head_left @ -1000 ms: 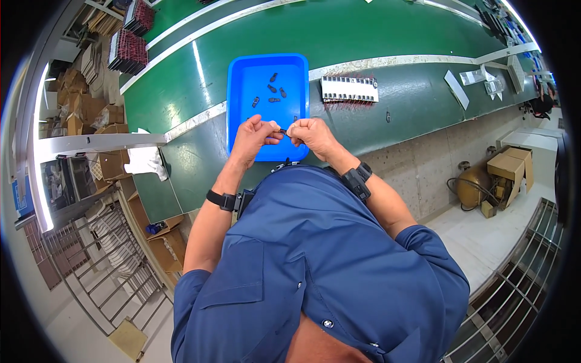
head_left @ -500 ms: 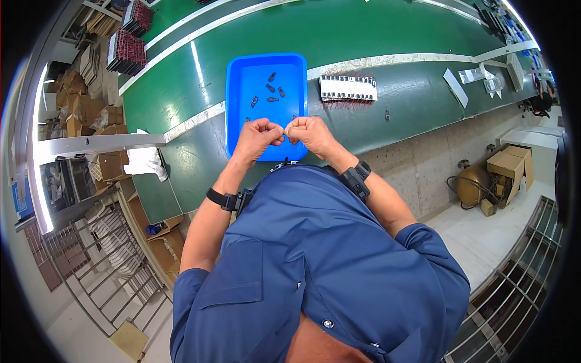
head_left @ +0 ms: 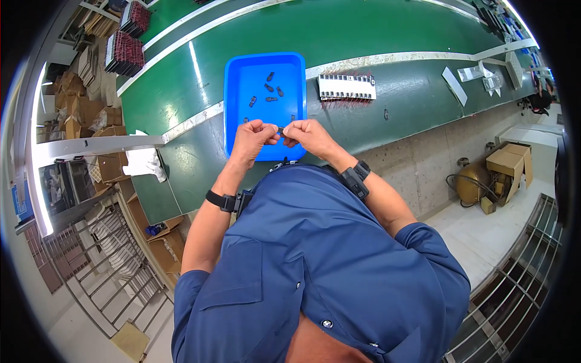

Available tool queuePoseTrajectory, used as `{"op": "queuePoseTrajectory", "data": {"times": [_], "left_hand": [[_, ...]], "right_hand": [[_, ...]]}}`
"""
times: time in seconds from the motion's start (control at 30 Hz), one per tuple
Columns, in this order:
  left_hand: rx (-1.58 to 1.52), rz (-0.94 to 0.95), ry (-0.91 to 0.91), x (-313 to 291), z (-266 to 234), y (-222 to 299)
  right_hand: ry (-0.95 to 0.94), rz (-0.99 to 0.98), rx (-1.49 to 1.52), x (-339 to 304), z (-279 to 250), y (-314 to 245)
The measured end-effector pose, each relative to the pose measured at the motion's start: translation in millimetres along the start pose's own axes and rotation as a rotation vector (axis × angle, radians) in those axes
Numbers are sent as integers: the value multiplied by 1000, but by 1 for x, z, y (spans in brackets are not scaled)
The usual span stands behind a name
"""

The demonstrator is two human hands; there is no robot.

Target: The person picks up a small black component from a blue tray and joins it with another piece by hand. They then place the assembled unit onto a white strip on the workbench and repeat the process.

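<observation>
The left hand (head_left: 251,142) is being held over the near half of a blue tray (head_left: 242,69), with its thumb and fingers being kept in a narrow pinch on the left end of a small dark part (head_left: 280,129). The part is being positioned directly between the fingertips of both hands; its detailed shape is being hidden by them. Its right end is being pinched, equally narrowly, by the right hand (head_left: 311,138). To the far left, stacked flat units (head_left: 125,54) are being fringed by red strands. A soft, creased white cloth (head_left: 144,162) is being supported at the edge of a smooth green bench (head_left: 417,103). Short, dark, elongated pieces (head_left: 272,99) are being contained, loosely scattered, in the smooth-walled, round-cornered tray. To its right, a white rectangular block (head_left: 346,87) is being bordered by dark square slots and thin red strands. Farther right, one dark piece (head_left: 386,114), a flat white panel (head_left: 454,86) and clear, glossy packaging (head_left: 472,73) are being supported by the bench.
</observation>
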State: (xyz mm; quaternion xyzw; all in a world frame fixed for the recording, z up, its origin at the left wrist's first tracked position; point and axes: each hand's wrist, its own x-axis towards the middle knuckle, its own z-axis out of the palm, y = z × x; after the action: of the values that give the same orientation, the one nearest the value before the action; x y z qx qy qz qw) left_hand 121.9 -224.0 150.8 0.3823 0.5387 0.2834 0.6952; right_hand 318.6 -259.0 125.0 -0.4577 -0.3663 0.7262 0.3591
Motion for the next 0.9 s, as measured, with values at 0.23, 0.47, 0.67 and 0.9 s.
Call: {"op": "queuePoseTrajectory", "data": {"times": [0.23, 0.47, 0.67, 0.9], "left_hand": [[-13, 5, -24, -2, 1, 0], [51, 53, -60, 1, 3, 7], [143, 261, -111, -11, 3, 22], [215, 367, -73, -29, 8, 37]], "right_hand": [[59, -51, -222, -5, 4, -11], [105, -125, -291, -2, 3, -13], [66, -195, -339, -12, 4, -31], [85, -340, -428, -25, 12, -59]]}}
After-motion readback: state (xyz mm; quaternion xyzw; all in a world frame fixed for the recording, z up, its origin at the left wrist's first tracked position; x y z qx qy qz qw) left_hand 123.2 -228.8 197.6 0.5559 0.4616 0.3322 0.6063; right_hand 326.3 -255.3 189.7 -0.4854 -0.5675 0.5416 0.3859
